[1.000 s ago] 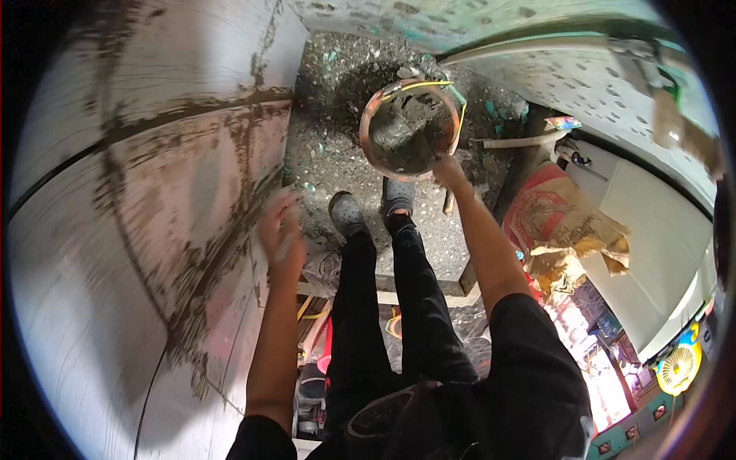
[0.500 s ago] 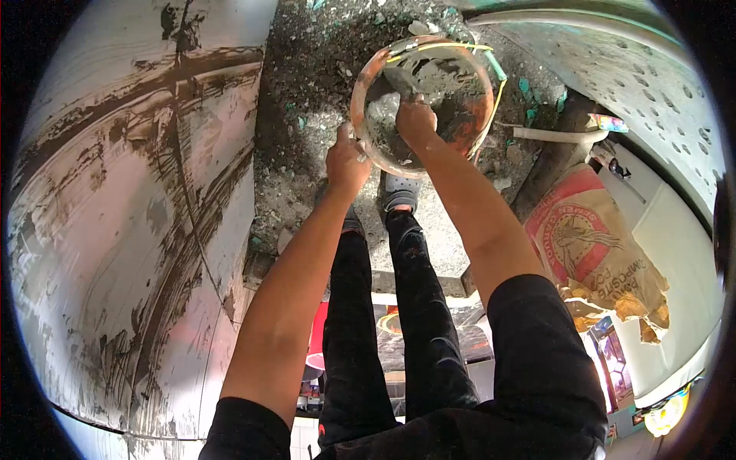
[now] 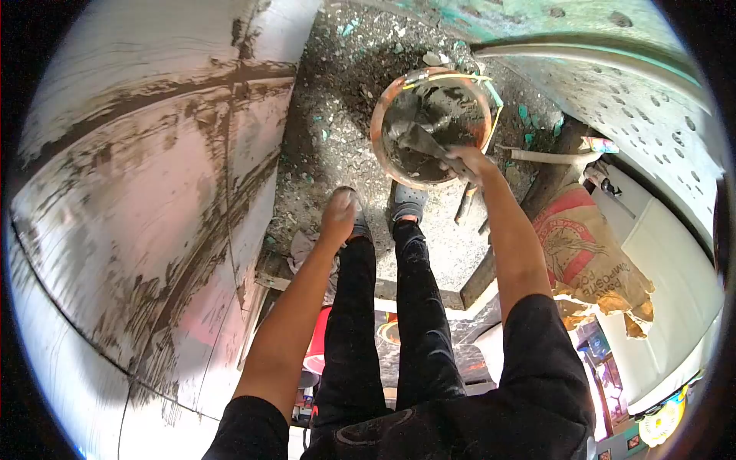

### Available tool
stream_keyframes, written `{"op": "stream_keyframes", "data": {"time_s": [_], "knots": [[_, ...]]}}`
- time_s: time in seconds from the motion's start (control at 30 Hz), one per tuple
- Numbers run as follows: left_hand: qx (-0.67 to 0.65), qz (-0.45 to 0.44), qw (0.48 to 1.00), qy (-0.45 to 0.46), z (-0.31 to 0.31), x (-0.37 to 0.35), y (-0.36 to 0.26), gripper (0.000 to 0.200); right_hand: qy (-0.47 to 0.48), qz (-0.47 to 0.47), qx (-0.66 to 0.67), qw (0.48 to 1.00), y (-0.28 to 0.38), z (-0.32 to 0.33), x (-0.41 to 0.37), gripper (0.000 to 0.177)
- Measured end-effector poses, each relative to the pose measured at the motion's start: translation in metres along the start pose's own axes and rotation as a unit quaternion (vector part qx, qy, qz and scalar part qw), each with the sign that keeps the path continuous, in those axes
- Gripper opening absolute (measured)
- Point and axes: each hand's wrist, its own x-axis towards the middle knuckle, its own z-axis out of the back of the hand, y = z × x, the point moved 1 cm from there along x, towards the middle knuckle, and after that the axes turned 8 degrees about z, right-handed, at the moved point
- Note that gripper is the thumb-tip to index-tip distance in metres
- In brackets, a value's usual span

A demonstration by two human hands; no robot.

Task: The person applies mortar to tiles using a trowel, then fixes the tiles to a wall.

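An orange-rimmed bucket with wet grey mortar inside stands on the rough, debris-covered floor. At its lower right rim, my right hand is closed round the handle of a trowel, whose grey-coated blade lies over the mortar. A yellow and green handle rests along the bucket's right edge. My left hand is off the bucket, lower left of it, above a grey shoe. Its fingers look curled, and what they hold, if anything, is hidden.
Mortar-streaked panels rise on the left. To the right are a pale pipe, a torn paper bag and a pitted wall. A wooden edge crosses behind my feet, with a red container beyond.
My right hand has moved from inside the bucket to its lower right rim, and the trowel now shows. My left hand has left the bucket's rim. The view has shifted.
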Motion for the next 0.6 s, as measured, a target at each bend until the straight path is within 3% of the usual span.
{"op": "stream_keyframes", "data": {"time_s": [0.03,0.07,0.1,0.13,0.2,0.27,0.3,0.33,0.37,0.43,0.5,0.6], "knots": [[-0.041,0.046,0.998,0.015,0.009,-0.007,0.048,0.041,0.015,-0.017,0.024,0.999,0.007,0.002,-0.029,0.028],[0.006,0.070,0.997,0.018,0.023,-0.028,0.061,0.040,0.011,0.050,0.092,0.994,-0.009,0.008,-0.041,0.026],[0.053,0.093,0.994,0.023,0.036,-0.051,0.074,0.039,-0.065,0.071,0.173,0.980,-0.017,0.005,-0.058,0.024],[0.107,0.126,0.986,-0.016,0.050,-0.075,0.077,0.043,-0.058,0.062,0.184,0.979,-0.021,0.005,-0.071,0.022],[0.207,0.200,0.954,-0.083,0.076,-0.123,0.083,0.050,0.066,0.096,0.263,0.958,-0.018,-0.008,-0.100,0.039],[0.087,0.197,0.972,-0.090,0.094,-0.161,0.103,0.038,0.119,0.116,0.355,0.920,-0.008,-0.040,-0.122,0.050],[0.175,0.139,0.970,-0.094,0.097,-0.173,0.129,0.035,0.165,0.136,0.365,0.906,0.002,-0.058,-0.135,0.048],[0.263,0.079,0.957,-0.091,0.098,-0.184,0.166,0.032,0.110,0.164,0.379,0.904,0.011,-0.085,-0.141,0.047],[0.233,0.064,0.967,-0.085,0.097,-0.197,0.186,0.032,0.053,0.194,0.392,0.898,0.020,-0.114,-0.149,0.047],[0.173,0.035,0.982,-0.071,0.096,-0.217,0.207,0.031,0.262,0.246,0.402,0.842,0.051,-0.168,-0.161,0.045],[0.019,0.132,0.987,-0.090,0.096,-0.230,0.192,0.031,0.378,0.257,0.373,0.808,0.102,-0.236,-0.187,0.045],[-0.113,0.220,0.968,-0.050,0.100,-0.251,0.133,0.030,0.412,0.264,0.410,0.770,0.163,-0.331,-0.223,0.044]]}}
